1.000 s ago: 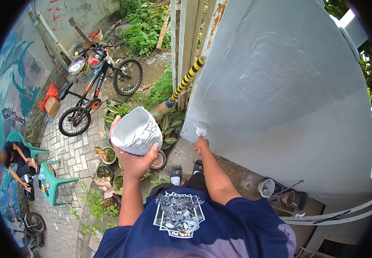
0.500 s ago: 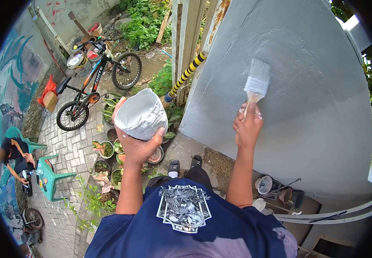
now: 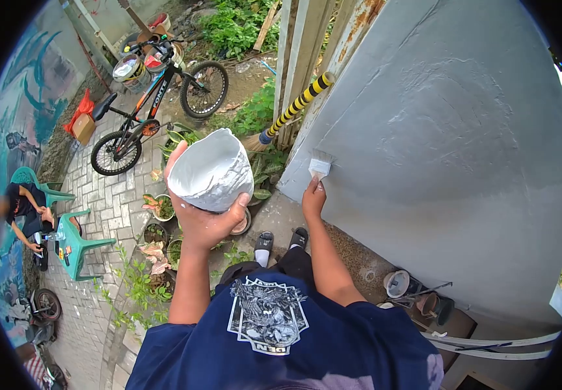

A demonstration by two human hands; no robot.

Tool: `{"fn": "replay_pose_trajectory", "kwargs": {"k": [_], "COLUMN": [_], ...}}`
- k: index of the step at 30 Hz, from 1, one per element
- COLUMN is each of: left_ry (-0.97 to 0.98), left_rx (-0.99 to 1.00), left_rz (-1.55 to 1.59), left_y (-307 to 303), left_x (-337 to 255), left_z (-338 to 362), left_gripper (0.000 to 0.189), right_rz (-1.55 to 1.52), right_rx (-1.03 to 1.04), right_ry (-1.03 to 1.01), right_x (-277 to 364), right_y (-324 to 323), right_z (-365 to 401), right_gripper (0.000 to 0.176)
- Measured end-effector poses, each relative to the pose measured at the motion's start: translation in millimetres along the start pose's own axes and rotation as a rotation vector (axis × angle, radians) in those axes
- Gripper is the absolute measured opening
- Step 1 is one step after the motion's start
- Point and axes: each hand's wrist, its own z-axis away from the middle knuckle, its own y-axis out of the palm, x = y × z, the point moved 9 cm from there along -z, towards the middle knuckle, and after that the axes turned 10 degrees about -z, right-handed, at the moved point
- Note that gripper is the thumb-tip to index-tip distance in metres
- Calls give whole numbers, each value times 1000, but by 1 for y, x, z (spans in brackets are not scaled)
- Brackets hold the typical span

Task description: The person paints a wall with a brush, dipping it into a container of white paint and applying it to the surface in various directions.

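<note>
My left hand (image 3: pixel 206 224) is wrapped round a white paint cup (image 3: pixel 213 170) with an uneven rim, and wet-looking white paint coats its inside. My right hand (image 3: pixel 314 197) grips the handle of a paintbrush (image 3: pixel 320 165), its bristles against the lower left part of the grey wall (image 3: pixel 437 156). Raised, uneven strokes show on the wall's surface above and to the right of the brush.
A yellow-and-black-striped broom (image 3: pixel 299 107) leans by the wall's left edge. Potted plants (image 3: pixel 159 207) line the paving beside a bicycle (image 3: pixel 144 120). Far left, a person (image 3: pixel 24 205) sits near a green table (image 3: pixel 80 244). Buckets (image 3: pixel 397 283) stand at lower right.
My right hand has carried the brush down and left, from the wall's upper middle to near its lower left edge. The cup stays in my left hand. The view has shifted slightly.
</note>
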Motion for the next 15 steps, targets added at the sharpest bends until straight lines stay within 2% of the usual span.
{"fn": "replay_pose_trajectory", "kwargs": {"k": [3, 4, 5, 6, 8, 10, 12, 13, 15], "left_ry": [-6, -16, -29, -38, -10, -8, -35, -52, -27], "left_rx": [-10, -9, -9, -7, -10, -9, -6, -1, 11], "left_rz": [1, -7, -4, 1, -9, 14, 30, 42, 49], "left_y": [-7, -9, -11, -12, -11, -11, -8, -5, 2], "left_x": [1, 0, 1, 1, 0, -2, -1, 1, -1], "left_z": [1, 4, 6, 6, 7, 8, 9, 8, 2], "left_gripper": [106, 106, 105, 105, 104, 104, 104, 105, 105], "right_rz": [95, -189, -481, -485, -201, -267, -314, -306, -418], "right_rx": [-20, 195, 404, 408, 296, 329, 318, 312, 255], "right_ry": [-52, 594, 1236, 1239, 1108, 1061, 769, 773, 602], "right_x": [-61, -130, -162, -163, -156, -101, -29, 2, 85], "right_y": [13, 30, 52, 48, 21, 5, -23, -41, -75], "right_z": [-1, 10, 53, 55, 38, 32, 18, 23, 16], "right_gripper": [49, 52, 54, 54, 53, 51, 50, 50, 45]}}
